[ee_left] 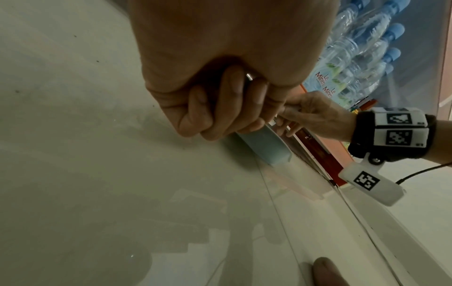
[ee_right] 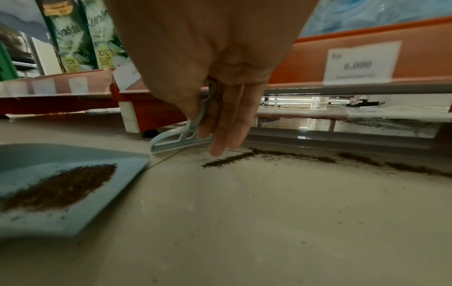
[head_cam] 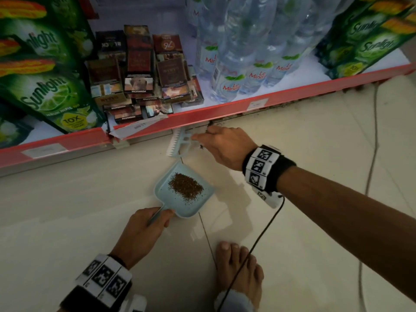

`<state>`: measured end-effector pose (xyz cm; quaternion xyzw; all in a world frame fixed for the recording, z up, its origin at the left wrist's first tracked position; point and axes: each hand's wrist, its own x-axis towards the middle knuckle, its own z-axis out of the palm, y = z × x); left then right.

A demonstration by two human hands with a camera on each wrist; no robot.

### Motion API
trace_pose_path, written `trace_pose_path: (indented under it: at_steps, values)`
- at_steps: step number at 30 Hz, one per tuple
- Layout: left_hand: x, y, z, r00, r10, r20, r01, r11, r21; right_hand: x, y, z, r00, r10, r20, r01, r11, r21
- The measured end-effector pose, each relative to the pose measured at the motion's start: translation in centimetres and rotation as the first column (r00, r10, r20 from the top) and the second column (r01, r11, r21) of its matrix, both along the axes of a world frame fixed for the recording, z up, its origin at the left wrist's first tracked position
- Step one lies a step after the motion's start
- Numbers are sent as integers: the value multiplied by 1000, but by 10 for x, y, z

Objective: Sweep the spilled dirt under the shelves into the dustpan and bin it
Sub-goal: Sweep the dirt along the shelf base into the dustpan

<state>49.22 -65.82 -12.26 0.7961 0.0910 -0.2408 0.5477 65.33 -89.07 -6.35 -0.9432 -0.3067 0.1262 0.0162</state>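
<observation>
1. Head view showed our left hand (head_cam: 144, 226) with its fingers wrapped around the thin handle of the light blue dustpan (head_cam: 180, 206), which lay flat on the tiled floor (head_cam: 78, 210).
2. We saw a brown pile of dirt (head_cam: 186, 185) in the middle of the pan.
3. Our right hand (head_cam: 225, 147) pinched the handle of the small blue brush (head_cam: 177, 143); its head was at the red edge of the bottom shelf (head_cam: 225, 104), just beyond the pan's open side.
4. From the right wrist view, a line of spilled dirt (ee_right: 293, 156) lay on the floor along the shelf base, near the fingertips (ee_right: 216, 151). The picture was blurred there, so probably more lay under the shelf.
5. We saw water bottles (head_cam: 243, 64) and green detergent packs (head_cam: 45, 86) on the shelf.
</observation>
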Motion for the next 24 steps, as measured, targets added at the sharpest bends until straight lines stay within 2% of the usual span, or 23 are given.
trace_pose_path:
  at_steps: [4,7,11,15,20,22,24]
  values:
    - [-1,6,7,999,46,-11,-46,999,-9,-1,-30,7,999,-17,-42,14,998,-68]
    - [1,12,7,996,89,-9,-89,996,-9,-3,-72,13,994,-103,-39,99,992,-82]
    - [2,15,8,994,105,-18,-105,994,-23,-6,-94,15,989,-148,-13,149,983,104]
    - [0,17,4,994,110,-22,-109,994,10,0,-47,-1,991,-119,-55,130,934,333]
    - [-2,20,-1,991,132,-33,-132,991,6,5,35,-21,974,-98,-204,191,837,512]
    - [-3,21,-2,991,134,-30,-134,991,4,5,59,-24,969,-116,-217,213,838,502]
    - [-3,20,-4,989,143,-35,-143,990,0,5,73,-28,972,-166,-165,220,889,402]
